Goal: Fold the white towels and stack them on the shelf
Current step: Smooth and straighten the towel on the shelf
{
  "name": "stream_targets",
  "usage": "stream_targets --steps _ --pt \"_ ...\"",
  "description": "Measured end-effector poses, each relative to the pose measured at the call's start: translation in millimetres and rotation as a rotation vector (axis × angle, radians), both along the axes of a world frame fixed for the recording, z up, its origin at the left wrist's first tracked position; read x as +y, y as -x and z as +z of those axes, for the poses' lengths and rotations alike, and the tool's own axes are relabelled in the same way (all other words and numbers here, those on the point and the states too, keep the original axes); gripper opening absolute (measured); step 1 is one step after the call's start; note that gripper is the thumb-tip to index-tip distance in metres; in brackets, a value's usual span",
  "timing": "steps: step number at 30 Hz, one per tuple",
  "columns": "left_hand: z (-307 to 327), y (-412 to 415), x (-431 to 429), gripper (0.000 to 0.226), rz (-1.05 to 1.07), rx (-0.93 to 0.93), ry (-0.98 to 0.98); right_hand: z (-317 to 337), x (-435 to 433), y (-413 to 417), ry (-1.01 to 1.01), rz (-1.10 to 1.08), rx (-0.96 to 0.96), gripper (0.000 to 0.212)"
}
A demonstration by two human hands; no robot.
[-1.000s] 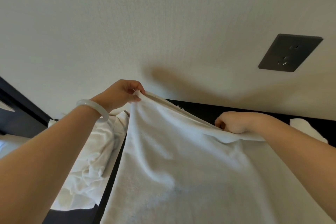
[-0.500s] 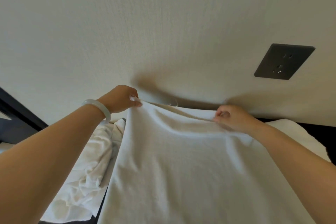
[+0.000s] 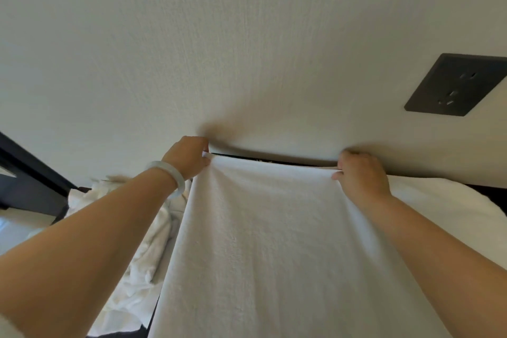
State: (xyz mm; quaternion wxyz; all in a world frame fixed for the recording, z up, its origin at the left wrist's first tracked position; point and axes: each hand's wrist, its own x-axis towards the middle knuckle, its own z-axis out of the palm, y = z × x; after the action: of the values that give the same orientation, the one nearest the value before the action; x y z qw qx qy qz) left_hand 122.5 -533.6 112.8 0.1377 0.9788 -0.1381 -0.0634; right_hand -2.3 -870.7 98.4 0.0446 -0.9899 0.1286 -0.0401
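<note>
The far edge of the white towel (image 3: 274,241), which slanted and sagged between our hands a second ago, now runs straight and level close to the foot of the wall (image 3: 219,35). Our hands have come down with it and sit at about the same height.

Our left hand (image 3: 189,158) pinches the towel's far left corner, and a small tab of cloth shows between thumb and fingers. A pale bracelet (image 3: 172,175) circles that wrist. Our right hand (image 3: 362,175) has its fingers curled down over the same edge further to the right, gripping the cloth there. The stretch of edge between the two hands is pulled taut.

The towel lies spread out from that edge towards us and runs out of the bottom of the view. It covers a dark surface (image 3: 288,162), of which only a thin strip shows between the towel's edge and the wall. We cannot tell whether this surface is the shelf.

To the left, just beside the spread towel, a heap of crumpled white towels (image 3: 145,241) lies under our left forearm. To the right, beyond our right wrist, more white cloth (image 3: 444,200) lies flat on the dark surface. A dark socket plate (image 3: 455,85) sits on the wall above and to the right of our right hand. A dark frame (image 3: 27,167) stands at the far left.
</note>
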Motion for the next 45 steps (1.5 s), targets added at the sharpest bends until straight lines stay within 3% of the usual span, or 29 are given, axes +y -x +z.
stream_targets --steps 6,9,11,13,15,17,22,24,27,29,31,33,36,39,45 --pt "-35 9 0 0.008 0.260 0.048 0.330 -22 1 8 -0.113 -0.103 -0.126 0.013" --pt "-42 22 -9 0.027 0.350 0.000 0.456 -27 17 19 -0.067 -0.158 -0.174 0.018" --pt "-41 40 -21 0.040 0.245 -0.181 0.339 -32 40 27 -0.050 -0.016 -0.234 0.025" --pt "-49 69 -36 0.040 0.058 -0.308 0.123 -44 61 38 -0.057 0.219 -0.143 0.040" --pt "-62 101 -39 0.056 -0.082 -0.229 -0.071 -55 69 43 -0.048 0.301 0.069 0.056" --pt "-74 110 -29 0.067 -0.129 -0.132 -0.187 -57 60 38 -0.015 0.252 0.178 0.064" --pt "-53 82 -28 0.068 0.021 0.007 -0.216 -40 64 34 -0.024 0.126 0.192 0.069" --pt "-50 111 -46 0.070 -0.064 -0.123 -0.227 -37 85 64 -0.056 0.228 0.120 0.072" --pt "-63 183 -63 0.066 -0.369 -0.134 -0.101 -42 99 124 -0.010 0.493 0.148 0.067" --pt "-70 195 -57 0.064 -0.412 -0.100 -0.164 -42 74 141 0.026 0.358 0.215 0.066" --pt "-72 182 -51 0.063 -0.304 -0.083 -0.217 -37 41 149 0.062 0.074 0.238 0.066" --pt "-63 169 -52 0.063 -0.161 -0.027 -0.208 -27 17 160 0.009 -0.105 0.145 0.066" --pt "-56 190 -82 0.069 -0.222 -0.051 -0.123 -21 -3 194 -0.049 -0.161 0.001 0.064" --pt "-61 232 -122 0.073 -0.461 -0.082 -0.070 -36 -17 229 -0.089 -0.294 0.123 0.065" --pt "-67 249 -121 0.068 -0.453 -0.131 -0.085 -53 -6 246 -0.126 -0.371 0.165 0.070"
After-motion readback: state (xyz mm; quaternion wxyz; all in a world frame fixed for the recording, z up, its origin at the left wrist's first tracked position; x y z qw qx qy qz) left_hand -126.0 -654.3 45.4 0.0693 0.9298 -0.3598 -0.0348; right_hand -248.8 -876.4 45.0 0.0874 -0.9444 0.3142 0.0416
